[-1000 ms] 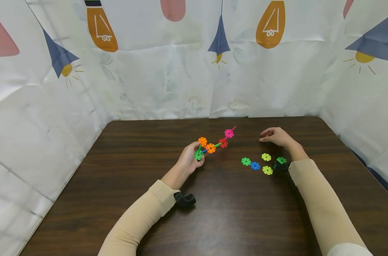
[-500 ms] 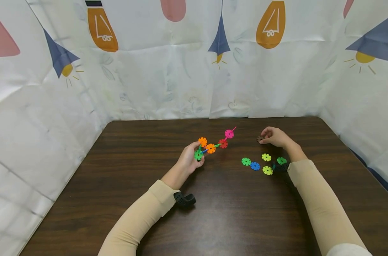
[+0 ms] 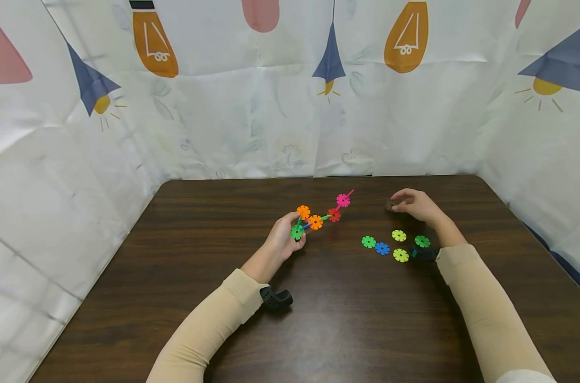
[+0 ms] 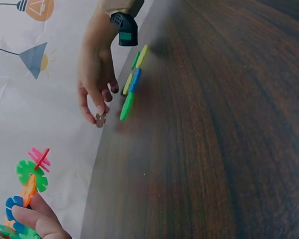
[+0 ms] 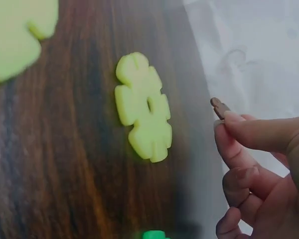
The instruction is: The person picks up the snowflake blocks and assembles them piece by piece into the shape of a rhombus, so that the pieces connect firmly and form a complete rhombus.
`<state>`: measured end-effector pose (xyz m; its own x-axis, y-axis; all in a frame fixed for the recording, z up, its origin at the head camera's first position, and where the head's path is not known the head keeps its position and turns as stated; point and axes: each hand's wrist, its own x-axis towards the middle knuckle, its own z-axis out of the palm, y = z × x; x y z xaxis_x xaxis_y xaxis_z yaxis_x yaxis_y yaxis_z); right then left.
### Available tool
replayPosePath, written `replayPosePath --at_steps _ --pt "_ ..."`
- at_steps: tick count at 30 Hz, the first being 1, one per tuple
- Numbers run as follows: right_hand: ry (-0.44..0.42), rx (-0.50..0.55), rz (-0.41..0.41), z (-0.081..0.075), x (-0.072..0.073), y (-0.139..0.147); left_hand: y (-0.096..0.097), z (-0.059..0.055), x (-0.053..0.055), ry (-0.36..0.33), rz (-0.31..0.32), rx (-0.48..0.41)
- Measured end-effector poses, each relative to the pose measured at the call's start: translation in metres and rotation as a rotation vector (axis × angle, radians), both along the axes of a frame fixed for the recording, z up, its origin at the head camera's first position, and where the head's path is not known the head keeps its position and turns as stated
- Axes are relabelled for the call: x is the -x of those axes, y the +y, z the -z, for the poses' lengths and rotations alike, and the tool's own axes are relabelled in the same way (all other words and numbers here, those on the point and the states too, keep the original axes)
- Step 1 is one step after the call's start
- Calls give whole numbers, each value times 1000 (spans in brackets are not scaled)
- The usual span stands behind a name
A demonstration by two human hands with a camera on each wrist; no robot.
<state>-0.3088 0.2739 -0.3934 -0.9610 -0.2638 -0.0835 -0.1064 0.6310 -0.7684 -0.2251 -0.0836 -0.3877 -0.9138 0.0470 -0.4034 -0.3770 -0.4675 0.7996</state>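
Pinching a brown disc (image 5: 220, 108) by thumb and finger in my right hand (image 3: 416, 206), at twelve o'clock from the loose discs (image 3: 401, 258), I expect it to be light, stiff and a little slippery, best taken by its rim with the slots free. My left hand (image 3: 281, 238) grips the linked chain (image 3: 316, 218) at nine o'clock from there; its joints could twist apart, so I'd hold close to one. My fingertips cover part of the brown disc, dark against the desk (image 3: 347, 314), and the left-wrist view crops the chain toward eight o'clock.
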Motion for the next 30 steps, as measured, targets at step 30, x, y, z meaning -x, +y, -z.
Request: replayPosePath --at_steps 30 --pt "223 60 -186 -57 -37 -48 1 -2 -2 -14 100 51"
